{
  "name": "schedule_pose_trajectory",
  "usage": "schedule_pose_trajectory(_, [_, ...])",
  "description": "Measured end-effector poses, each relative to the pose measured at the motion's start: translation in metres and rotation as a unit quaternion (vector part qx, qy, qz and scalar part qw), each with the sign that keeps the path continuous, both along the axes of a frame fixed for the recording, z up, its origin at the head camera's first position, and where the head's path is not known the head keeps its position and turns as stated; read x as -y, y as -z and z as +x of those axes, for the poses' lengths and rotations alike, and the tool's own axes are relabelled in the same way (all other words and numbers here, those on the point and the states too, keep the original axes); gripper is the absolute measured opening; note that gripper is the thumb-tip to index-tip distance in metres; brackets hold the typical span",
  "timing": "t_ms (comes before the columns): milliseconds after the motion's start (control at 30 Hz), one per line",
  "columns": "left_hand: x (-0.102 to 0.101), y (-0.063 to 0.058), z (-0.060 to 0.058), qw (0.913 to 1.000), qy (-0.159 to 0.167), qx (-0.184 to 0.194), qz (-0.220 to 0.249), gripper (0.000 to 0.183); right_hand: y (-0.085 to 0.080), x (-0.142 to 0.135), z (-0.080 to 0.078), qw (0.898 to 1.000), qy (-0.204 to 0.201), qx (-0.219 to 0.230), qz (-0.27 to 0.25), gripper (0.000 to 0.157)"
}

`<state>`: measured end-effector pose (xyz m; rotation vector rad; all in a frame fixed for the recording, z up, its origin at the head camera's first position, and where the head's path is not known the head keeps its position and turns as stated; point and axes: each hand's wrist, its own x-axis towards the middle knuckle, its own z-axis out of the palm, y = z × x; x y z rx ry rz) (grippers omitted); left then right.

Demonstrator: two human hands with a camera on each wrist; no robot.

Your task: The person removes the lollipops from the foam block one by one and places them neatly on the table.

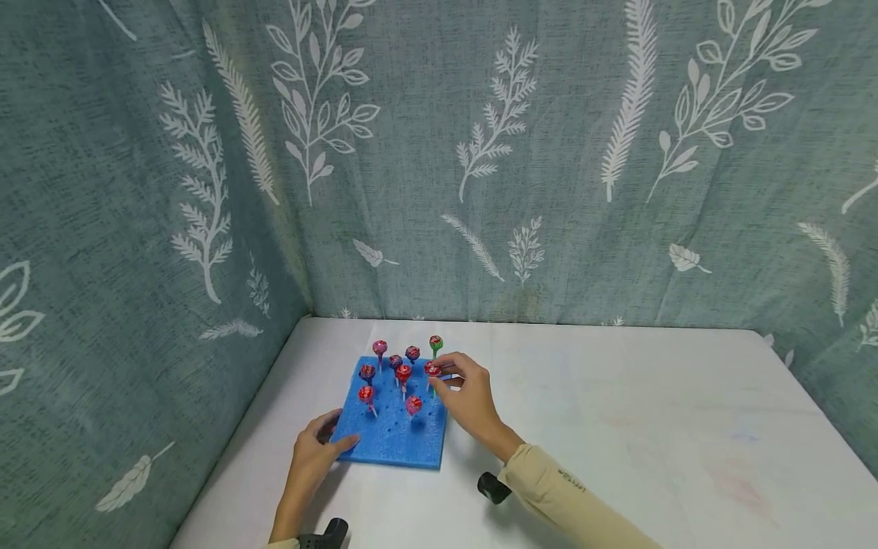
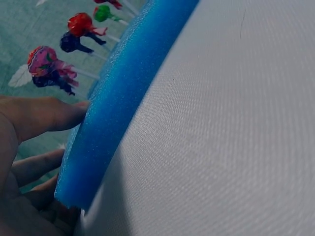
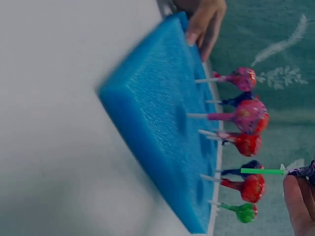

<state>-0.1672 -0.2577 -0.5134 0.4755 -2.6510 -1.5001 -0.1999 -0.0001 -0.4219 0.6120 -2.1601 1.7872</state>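
A blue foam board [image 1: 394,442] lies on the table with several wrapped lollipops standing upright in it on their sticks. My left hand [image 1: 315,450] grips the board's near left corner, its thumb [image 2: 54,115] on the top face and the other fingers about the edge. Over the board's right side, my right hand [image 1: 473,396] pinches a lollipop [image 3: 263,171] with a green stick and a dark wrapper. That stick's lower end is free, apart from the foam. The lollipop's head is partly hidden by the fingers. Close by stand a red lollipop [image 3: 251,189] and a green one [image 3: 245,213].
The white table [image 1: 652,427] stretches away to the right of the board. A green-grey curtain [image 1: 549,152] with white leaf prints hangs behind and at the left. Pink lollipops [image 1: 414,405] and red ones [image 1: 366,394] stand nearer the left hand.
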Motion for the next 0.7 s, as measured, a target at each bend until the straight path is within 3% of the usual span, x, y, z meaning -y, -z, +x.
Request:
schedule_pose_trajectory(433, [-0.002, 0.0, -0.003, 1.0, 0.003, -0.003, 0.0, 0.064, -0.009, -0.021, -0.012, 0.999, 0.047, -0.004, -0.002, 0.018])
schedule_pose_trajectory(700, [-0.001, -0.001, -0.001, 1.0, -0.001, 0.003, 0.008, 0.065, 0.017, -0.035, -0.043, 0.998, 0.055, 0.006, -0.019, 0.018])
